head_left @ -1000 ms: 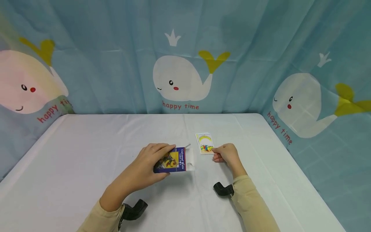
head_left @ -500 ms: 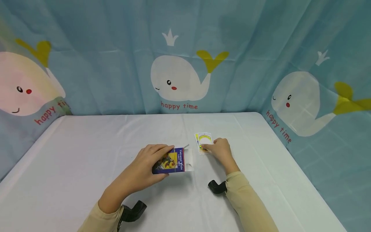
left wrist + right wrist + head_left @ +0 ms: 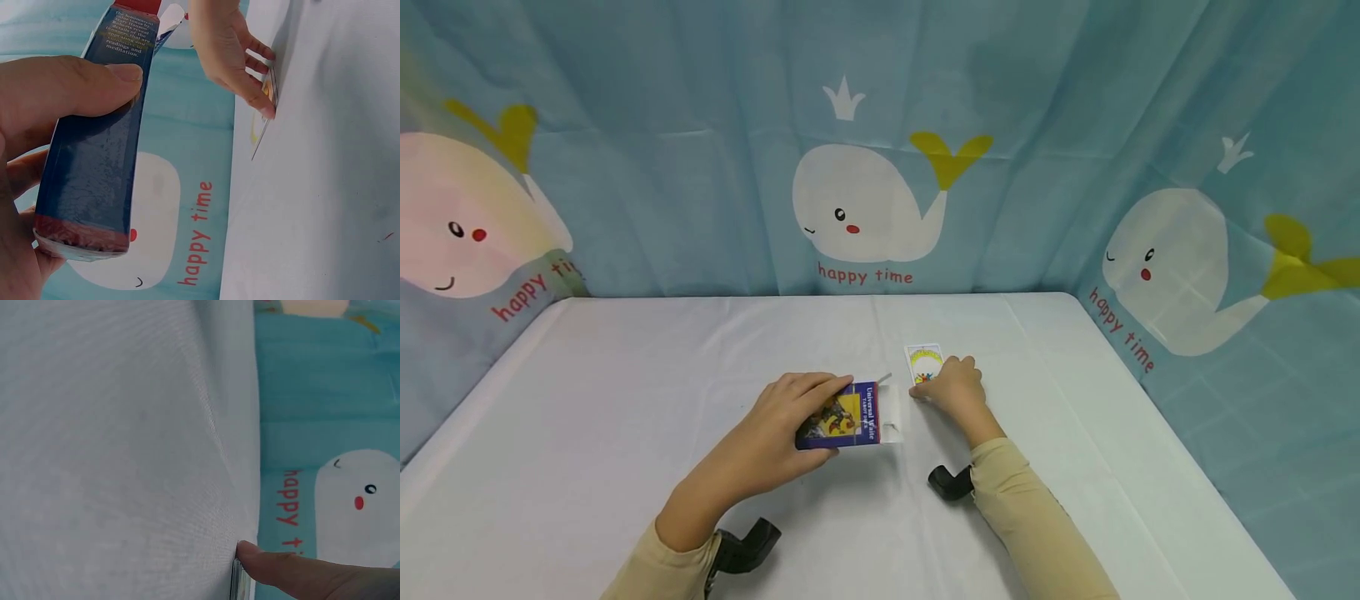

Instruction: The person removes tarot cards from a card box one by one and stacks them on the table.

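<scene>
While the left grip (image 3: 782,423) curls round the box (image 3: 841,415), the right grip (image 3: 955,388) pinches the cards (image 3: 924,361) edgewise; uneven pressure could splay them

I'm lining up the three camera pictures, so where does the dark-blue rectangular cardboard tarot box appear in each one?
Head: the dark-blue rectangular cardboard tarot box is below and slightly left of the picture's centre, held by the left hand.
Left wrist: it fills much of the left half, a narrow side facing the camera.
Right wrist: not in it.
Shared landmark: the light-blue fabric curtain printed with white whales.
</scene>
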Available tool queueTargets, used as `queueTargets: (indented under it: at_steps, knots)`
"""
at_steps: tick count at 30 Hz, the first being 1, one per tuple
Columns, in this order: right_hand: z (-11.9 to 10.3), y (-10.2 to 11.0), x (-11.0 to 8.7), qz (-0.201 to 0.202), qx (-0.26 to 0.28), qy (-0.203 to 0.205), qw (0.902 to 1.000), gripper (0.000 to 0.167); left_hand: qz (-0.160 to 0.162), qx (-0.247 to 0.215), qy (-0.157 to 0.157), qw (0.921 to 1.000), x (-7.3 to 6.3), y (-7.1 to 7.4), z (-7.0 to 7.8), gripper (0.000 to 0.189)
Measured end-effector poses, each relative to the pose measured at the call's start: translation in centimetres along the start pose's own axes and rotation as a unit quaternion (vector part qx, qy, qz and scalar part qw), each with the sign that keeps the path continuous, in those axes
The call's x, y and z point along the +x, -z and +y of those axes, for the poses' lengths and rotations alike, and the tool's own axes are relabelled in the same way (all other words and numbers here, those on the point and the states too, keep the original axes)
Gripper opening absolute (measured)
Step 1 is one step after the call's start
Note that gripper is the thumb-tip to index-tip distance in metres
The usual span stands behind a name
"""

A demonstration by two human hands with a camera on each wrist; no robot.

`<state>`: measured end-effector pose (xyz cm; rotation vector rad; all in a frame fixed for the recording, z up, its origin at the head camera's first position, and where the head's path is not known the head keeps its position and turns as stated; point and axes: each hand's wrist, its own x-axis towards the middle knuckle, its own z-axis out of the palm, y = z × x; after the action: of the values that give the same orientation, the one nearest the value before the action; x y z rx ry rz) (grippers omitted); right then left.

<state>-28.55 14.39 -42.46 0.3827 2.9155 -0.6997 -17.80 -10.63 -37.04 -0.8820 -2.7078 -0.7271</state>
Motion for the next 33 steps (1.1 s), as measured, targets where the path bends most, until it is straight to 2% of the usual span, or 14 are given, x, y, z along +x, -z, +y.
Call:
queueTargets:
  at_steps: [16,20,22,25,29,33]
  knots:
    - [0.0,-0.6,0.0,0.005,0.023,-0.005,0.9997,0.075,-0.002,0.003,0.004,1.0000,-0.1,0.1,0.0,0.078]
    - [0.3,-0.3,-0.3,0.038,0.054,0.014,0.9977,0.074,-0.004,-0.001,0.007,1.0000,-0.2,0.2,0.0,0.079]
    - [0.5,0.1,-0.7,0.058,0.097,0.032,0.9930,0.069,-0.005,-0.003,0.008,1.0000,-0.2,0.2,-0.1,0.079]
    - [0.8,1.1,-1.8,0.071,0.174,0.067,0.9800,0.060,-0.004,-0.003,0.005,1.0000,-0.1,0.2,0.0,0.079]
    - [1.1,2.8,-3.9,0.039,0.238,0.094,0.9658,0.049,-0.004,-0.004,0.005,1.0000,0.0,0.2,0.0,0.079]
    - [1.1,4.5,-6.3,0.002,0.276,0.105,0.9555,0.041,-0.004,-0.003,0.005,1.0000,0.0,0.2,-0.1,0.078]
